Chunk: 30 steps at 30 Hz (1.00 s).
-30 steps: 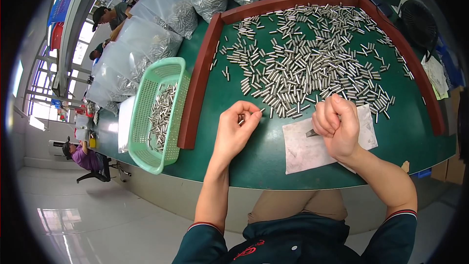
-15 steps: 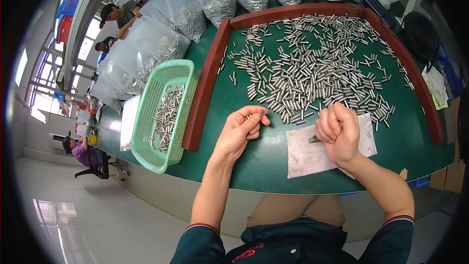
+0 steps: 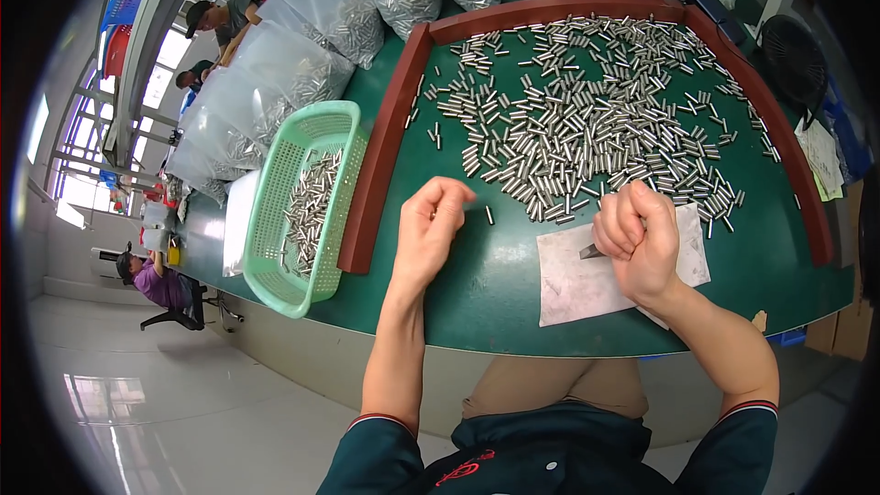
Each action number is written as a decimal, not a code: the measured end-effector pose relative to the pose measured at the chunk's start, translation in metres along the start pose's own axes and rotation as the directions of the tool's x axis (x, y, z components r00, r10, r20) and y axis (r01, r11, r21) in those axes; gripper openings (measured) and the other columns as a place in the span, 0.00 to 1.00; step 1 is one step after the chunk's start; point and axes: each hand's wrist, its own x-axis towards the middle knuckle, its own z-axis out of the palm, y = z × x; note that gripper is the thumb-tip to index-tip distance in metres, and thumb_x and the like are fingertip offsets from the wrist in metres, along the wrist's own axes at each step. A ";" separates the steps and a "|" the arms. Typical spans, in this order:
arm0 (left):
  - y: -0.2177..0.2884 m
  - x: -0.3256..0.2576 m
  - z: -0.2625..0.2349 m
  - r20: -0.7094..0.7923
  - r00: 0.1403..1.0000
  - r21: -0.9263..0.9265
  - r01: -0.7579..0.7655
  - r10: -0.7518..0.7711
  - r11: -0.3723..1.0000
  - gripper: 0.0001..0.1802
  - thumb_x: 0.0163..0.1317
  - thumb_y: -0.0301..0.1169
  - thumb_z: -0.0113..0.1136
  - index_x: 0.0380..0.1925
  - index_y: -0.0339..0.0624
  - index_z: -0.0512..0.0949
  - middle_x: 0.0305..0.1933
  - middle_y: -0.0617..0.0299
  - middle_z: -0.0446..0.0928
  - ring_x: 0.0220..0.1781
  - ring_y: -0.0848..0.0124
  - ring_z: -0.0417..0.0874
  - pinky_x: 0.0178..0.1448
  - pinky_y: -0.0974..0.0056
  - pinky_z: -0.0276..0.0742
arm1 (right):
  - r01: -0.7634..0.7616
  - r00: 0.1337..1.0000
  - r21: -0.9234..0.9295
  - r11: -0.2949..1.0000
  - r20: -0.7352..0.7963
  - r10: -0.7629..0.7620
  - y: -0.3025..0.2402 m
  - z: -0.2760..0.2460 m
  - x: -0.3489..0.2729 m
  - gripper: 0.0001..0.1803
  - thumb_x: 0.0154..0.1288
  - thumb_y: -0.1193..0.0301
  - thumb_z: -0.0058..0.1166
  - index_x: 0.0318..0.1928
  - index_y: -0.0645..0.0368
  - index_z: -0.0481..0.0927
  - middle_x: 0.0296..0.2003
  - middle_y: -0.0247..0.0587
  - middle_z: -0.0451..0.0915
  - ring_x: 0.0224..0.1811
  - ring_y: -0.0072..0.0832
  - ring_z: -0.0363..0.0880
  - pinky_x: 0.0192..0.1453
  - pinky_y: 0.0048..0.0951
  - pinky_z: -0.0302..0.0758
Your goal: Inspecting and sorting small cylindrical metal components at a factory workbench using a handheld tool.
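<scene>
- Glossy pale floor (image 3: pixel 229 412); green tabletop (image 3: pixel 472 307), bare between forearms
- Red-brown wooden rail (image 3: pixel 390 147) flanking silver metal cylinders (image 3: pixel 550 163)
- Left grip (image 3: pixel 429 227) curled, contents unclear; right grip (image 3: pixel 639 243) clenched on grey metal tool (image 3: pixel 589 253)

Bright light glares off the floor (image 3: pixel 192 403); edges bend.

Between my left fingers (image 3: pixel 447 194) and the pale sheet (image 3: pixel 568 291), green tabletop (image 3: pixel 481 289) lay bare but for one loose pin (image 3: pixel 489 214) just beside my fingertips. The pin heap (image 3: pixel 587 133) obstructed beyond them; leftward, the red-brown rail (image 3: pixel 383 165) stood before the basket (image 3: pixel 341 206).
</scene>
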 end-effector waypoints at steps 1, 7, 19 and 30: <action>0.004 -0.002 0.002 0.014 0.995 0.311 -0.095 0.095 0.946 0.07 0.59 0.31 0.49 0.28 0.40 0.72 0.12 0.62 0.66 0.13 0.71 0.64 0.20 0.71 0.58 | -0.004 1.000 0.001 1.000 -0.002 0.004 0.001 0.000 0.001 0.23 0.64 0.65 0.33 0.11 0.55 0.53 0.08 0.30 0.53 0.11 0.16 0.45 0.15 0.19 0.46; 0.003 -0.006 0.007 0.206 0.959 0.604 -0.282 0.196 0.745 0.05 0.53 0.26 0.54 0.31 0.41 0.73 0.18 0.51 0.73 0.22 0.55 0.75 0.27 0.58 0.68 | -0.009 1.000 0.022 1.000 -0.015 0.010 0.001 0.000 0.001 0.23 0.64 0.65 0.32 0.11 0.55 0.54 0.08 0.30 0.53 0.11 0.16 0.46 0.15 0.19 0.47; -0.001 -0.005 0.020 0.279 0.908 0.633 -0.419 0.313 0.651 0.07 0.49 0.25 0.58 0.28 0.38 0.72 0.18 0.54 0.72 0.18 0.63 0.73 0.23 0.65 0.66 | -0.005 1.000 0.005 1.000 0.001 0.005 0.000 0.002 0.002 0.23 0.64 0.65 0.32 0.11 0.55 0.54 0.08 0.30 0.54 0.11 0.16 0.46 0.15 0.19 0.47; 0.004 -0.011 0.011 0.445 0.891 -0.576 0.359 -0.086 0.735 0.07 0.62 0.34 0.48 0.31 0.42 0.68 0.23 0.63 0.67 0.16 0.84 0.52 0.20 0.78 0.49 | -0.011 1.000 0.008 1.000 -0.026 0.011 0.000 0.003 0.000 0.23 0.64 0.65 0.33 0.11 0.55 0.54 0.08 0.30 0.54 0.10 0.16 0.46 0.14 0.19 0.46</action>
